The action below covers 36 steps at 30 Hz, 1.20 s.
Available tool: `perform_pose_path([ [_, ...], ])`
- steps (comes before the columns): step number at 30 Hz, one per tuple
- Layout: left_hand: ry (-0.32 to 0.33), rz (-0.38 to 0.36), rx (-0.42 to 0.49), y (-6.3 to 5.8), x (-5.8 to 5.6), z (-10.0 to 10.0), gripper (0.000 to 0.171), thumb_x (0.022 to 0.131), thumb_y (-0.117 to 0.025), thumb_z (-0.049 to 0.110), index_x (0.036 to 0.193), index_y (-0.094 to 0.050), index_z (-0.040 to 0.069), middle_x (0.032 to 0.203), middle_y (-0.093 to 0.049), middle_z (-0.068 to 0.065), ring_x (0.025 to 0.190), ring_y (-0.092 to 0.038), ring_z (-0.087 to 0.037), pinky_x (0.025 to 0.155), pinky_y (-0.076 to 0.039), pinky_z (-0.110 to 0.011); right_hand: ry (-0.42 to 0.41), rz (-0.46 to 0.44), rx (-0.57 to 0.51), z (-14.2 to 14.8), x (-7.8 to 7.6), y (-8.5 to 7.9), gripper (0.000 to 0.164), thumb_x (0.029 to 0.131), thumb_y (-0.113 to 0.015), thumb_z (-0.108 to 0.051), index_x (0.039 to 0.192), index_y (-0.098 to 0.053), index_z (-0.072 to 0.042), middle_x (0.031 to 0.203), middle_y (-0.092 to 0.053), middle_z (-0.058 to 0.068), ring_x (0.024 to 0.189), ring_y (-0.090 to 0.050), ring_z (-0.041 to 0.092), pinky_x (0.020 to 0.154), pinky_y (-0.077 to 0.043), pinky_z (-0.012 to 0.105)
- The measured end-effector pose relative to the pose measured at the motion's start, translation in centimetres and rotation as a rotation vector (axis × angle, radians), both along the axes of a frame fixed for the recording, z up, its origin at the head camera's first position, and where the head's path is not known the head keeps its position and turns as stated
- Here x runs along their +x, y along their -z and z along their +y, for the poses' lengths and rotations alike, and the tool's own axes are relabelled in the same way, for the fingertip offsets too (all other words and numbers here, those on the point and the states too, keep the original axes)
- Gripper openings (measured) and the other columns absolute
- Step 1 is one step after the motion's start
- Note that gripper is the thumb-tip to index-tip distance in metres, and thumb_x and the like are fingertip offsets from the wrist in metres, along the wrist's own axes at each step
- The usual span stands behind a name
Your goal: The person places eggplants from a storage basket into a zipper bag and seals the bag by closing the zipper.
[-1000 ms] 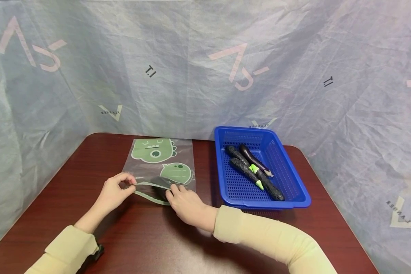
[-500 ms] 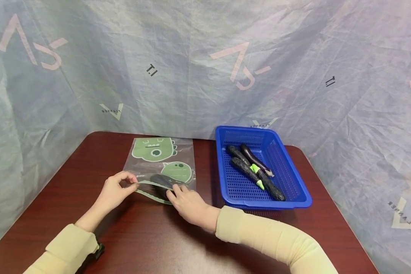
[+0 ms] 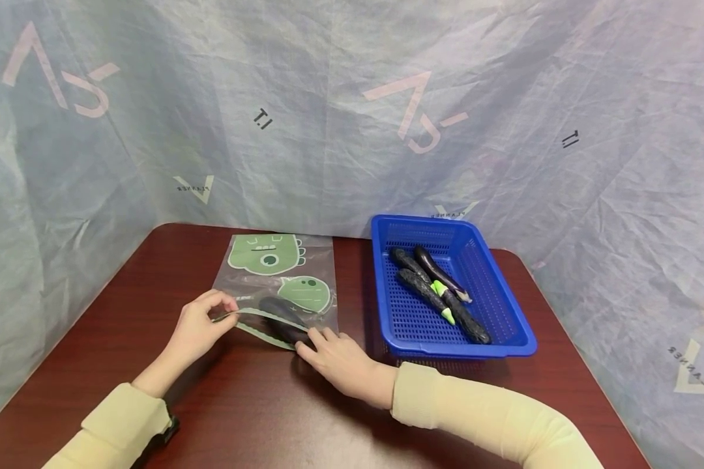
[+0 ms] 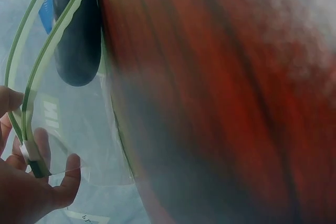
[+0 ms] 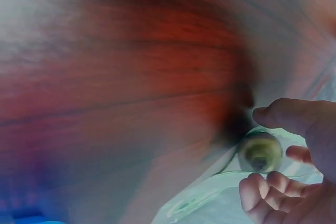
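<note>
A clear zip bag (image 3: pixel 281 265) with green cartoon prints lies on the table, its green-edged mouth parted toward me. My left hand (image 3: pixel 202 326) pinches the left corner of that mouth; the left wrist view shows its fingers (image 4: pixel 69 184) around the bag's corner. A dark eggplant (image 3: pixel 286 327) lies partly inside the bag, its rounded end inward. My right hand (image 3: pixel 343 361) is at the right side of the mouth, beside the eggplant's outer end. In the right wrist view its thumb (image 5: pixel 286 115) and fingertips stand apart, with the eggplant's pale stem end (image 5: pixel 260 153) showing between them.
A blue plastic basket (image 3: pixel 387 326) stands to the right with several dark eggplants (image 3: pixel 425 293) in it, some with bright green caps. The reddish-brown table (image 3: pixel 258 417) reaches back to a grey printed cloth (image 3: pixel 305 130) that hangs behind and at both sides.
My right hand has shifted right and slightly toward me, away from the eggplant. More of the eggplant shows at the bag's mouth. The left hand keeps its pinch on the bag's corner.
</note>
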<state>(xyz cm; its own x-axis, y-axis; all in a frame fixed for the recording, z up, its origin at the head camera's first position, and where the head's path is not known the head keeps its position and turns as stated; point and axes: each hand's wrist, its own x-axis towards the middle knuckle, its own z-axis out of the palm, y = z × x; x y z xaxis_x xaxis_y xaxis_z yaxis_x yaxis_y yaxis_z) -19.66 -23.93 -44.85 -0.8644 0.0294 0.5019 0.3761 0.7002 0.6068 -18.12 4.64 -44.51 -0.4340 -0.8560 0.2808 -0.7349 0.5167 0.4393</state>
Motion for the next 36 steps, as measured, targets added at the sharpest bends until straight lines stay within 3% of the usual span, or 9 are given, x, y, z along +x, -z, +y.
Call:
perform_pose_path([
  [6,0.004,0.007,-0.003,-0.3,0.1,0.1,0.018,0.067,-0.071,0.006,0.073,-0.061,0.019,0.074,-0.053,0.009,0.069,-0.050,-0.009,0.064,-0.039,-0.017,-0.062,0.052,-0.021,0.8,-0.6,0.4,0.025,0.084,-0.054,-0.025,0.107,-0.049,-0.019,0.094,-0.047,0.001,0.077,-0.050,0.016,0.046,-0.035,0.023],
  [12,0.002,0.008,-0.003,-0.2,0.1,0.0,0.018,0.067,-0.072,0.006,0.073,-0.061,0.019,0.074,-0.053,0.009,0.069,-0.050,-0.007,0.065,-0.039,-0.016,-0.121,0.058,-0.028,1.0,-1.1,0.5,0.018,0.088,-0.043,-0.023,0.103,-0.049,-0.017,0.093,-0.046,-0.001,0.077,-0.049,0.015,0.047,-0.036,0.023],
  [15,-0.004,0.007,0.001,0.0,0.0,0.0,0.019,0.066,-0.072,0.005,0.073,-0.061,0.019,0.074,-0.053,0.010,0.069,-0.051,-0.006,0.065,-0.039,-0.015,-0.135,0.054,-0.034,0.8,-1.2,0.5,0.018,0.087,-0.044,-0.023,0.102,-0.049,-0.015,0.094,-0.046,-0.001,0.077,-0.049,0.014,0.049,-0.036,0.024],
  [22,-0.008,0.001,0.015,0.2,-0.1,0.1,0.018,0.067,-0.071,0.005,0.073,-0.061,0.019,0.074,-0.054,0.010,0.069,-0.051,-0.006,0.065,-0.040,-0.015,-0.129,0.045,-0.031,0.3,-1.1,0.2,0.027,0.082,-0.054,-0.029,0.103,-0.051,-0.013,0.095,-0.046,-0.001,0.077,-0.049,0.015,0.052,-0.037,0.024],
  [36,0.008,0.015,0.035,0.2,-0.3,0.3,0.018,0.067,-0.071,0.005,0.072,-0.060,0.019,0.073,-0.053,0.008,0.069,-0.051,-0.010,0.065,-0.039,-0.018,-0.114,0.044,-0.003,-1.8,-1.8,0.1,0.019,0.084,-0.053,-0.026,0.100,-0.051,-0.016,0.094,-0.045,-0.003,0.076,-0.048,0.014,0.054,-0.032,0.023],
])
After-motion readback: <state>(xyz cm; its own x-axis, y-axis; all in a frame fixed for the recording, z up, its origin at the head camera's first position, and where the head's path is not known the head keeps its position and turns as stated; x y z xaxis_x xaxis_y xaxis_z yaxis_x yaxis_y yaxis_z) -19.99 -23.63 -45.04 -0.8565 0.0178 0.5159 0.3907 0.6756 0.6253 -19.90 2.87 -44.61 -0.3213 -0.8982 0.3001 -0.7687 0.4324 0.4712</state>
